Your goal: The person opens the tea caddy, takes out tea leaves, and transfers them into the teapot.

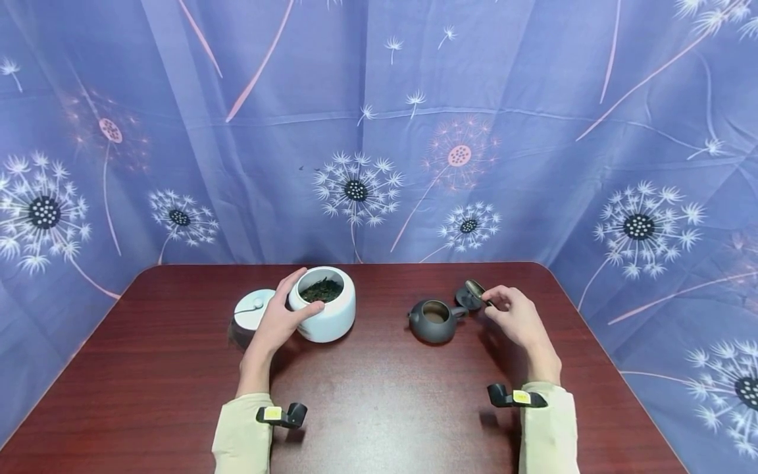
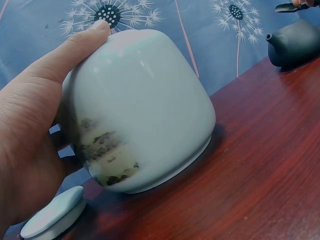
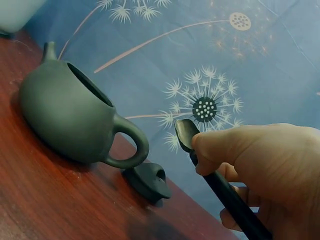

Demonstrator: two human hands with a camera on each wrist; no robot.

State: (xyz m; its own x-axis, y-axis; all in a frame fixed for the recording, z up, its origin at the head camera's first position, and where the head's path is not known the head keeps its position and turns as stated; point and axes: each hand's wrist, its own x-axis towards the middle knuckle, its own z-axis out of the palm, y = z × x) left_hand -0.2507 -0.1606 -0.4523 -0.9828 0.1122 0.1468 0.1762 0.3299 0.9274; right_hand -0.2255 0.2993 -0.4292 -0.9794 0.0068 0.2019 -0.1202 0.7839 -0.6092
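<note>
My left hand (image 1: 283, 324) holds the side of a white ceramic jar (image 1: 331, 322), thumb and fingers spread around it. Dark dried tea leaves (image 1: 322, 289) show inside the jar's mouth. A painted patch marks its wall in the left wrist view. My right hand (image 3: 265, 160) pinches a tea scoop (image 3: 230, 200) with a black handle, near its scoop end. In the head view the scoop is above the lid of the teapot. The dark clay teapot (image 1: 432, 326) stands uncovered left of my right hand, its spout facing the jar.
The jar's white lid (image 2: 55, 212) lies left of the jar, partly behind my left hand in the head view. The teapot's dark lid (image 3: 147, 182) lies beside the pot's handle. A blue dandelion-print curtain (image 1: 403, 131) hangs behind the reddish-brown table (image 1: 379, 395).
</note>
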